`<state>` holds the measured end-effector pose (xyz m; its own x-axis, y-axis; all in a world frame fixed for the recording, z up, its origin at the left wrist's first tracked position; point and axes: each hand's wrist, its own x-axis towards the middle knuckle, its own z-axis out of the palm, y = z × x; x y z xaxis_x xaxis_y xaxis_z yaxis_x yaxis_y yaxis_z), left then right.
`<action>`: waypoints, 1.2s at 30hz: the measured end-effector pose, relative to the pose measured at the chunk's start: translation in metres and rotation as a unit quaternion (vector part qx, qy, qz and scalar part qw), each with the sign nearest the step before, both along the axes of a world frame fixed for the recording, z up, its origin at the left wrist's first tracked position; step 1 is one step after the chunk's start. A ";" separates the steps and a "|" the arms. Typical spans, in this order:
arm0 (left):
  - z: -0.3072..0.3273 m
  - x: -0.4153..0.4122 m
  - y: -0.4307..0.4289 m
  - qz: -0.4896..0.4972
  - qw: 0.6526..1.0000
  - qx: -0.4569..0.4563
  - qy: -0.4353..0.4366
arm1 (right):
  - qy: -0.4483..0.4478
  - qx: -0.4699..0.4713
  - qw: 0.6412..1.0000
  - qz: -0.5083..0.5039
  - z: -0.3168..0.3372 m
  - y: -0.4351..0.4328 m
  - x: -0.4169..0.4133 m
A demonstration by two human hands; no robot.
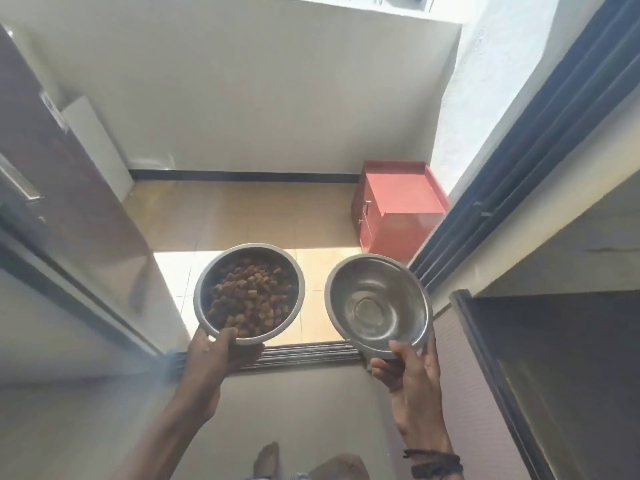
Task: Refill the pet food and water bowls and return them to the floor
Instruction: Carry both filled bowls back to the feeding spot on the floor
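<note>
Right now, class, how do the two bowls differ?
The left bowl holds brown kibble; the right bowl shows only its bare base, perhaps clear water. The left hand holds the left, the right hand the right. Both are round steel bowls, gripped by the near rim.

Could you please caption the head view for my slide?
Left hand carries kibble bowl, right hand water bowl, at balcony doorway.

Two steel bowls are up near the door track: one food bowl to its left, one water bowl to its right. Two hands hold them, the left hand and the right hand. One red cabinet stands beyond the track.
</note>
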<state>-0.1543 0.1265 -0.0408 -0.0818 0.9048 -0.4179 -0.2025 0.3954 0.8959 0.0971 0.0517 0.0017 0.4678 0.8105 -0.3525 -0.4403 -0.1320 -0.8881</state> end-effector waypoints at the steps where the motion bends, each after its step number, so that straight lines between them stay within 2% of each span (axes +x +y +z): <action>1: 0.000 -0.002 0.012 0.003 1.000 -0.004 0.002 | 0.000 -0.001 1.000 0.003 0.000 0.014 -0.003; 14: -0.030 0.008 0.163 0.071 0.997 -0.036 -0.020 | 0.009 -0.008 0.998 0.067 -0.026 0.211 0.012; 25: -0.024 0.040 0.305 0.142 0.988 -0.042 -0.032 | 0.025 -0.022 0.992 0.125 -0.035 0.392 0.046; 36: -0.061 0.053 0.455 0.112 0.991 -0.060 -0.052 | 0.014 -0.047 0.989 0.142 -0.071 0.550 0.059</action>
<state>-0.1014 0.5813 -0.1013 -0.2257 0.8121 -0.5382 -0.3852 0.4330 0.8149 0.1565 0.6012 -0.0692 0.2152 0.8706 -0.4423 -0.3971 -0.3358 -0.8541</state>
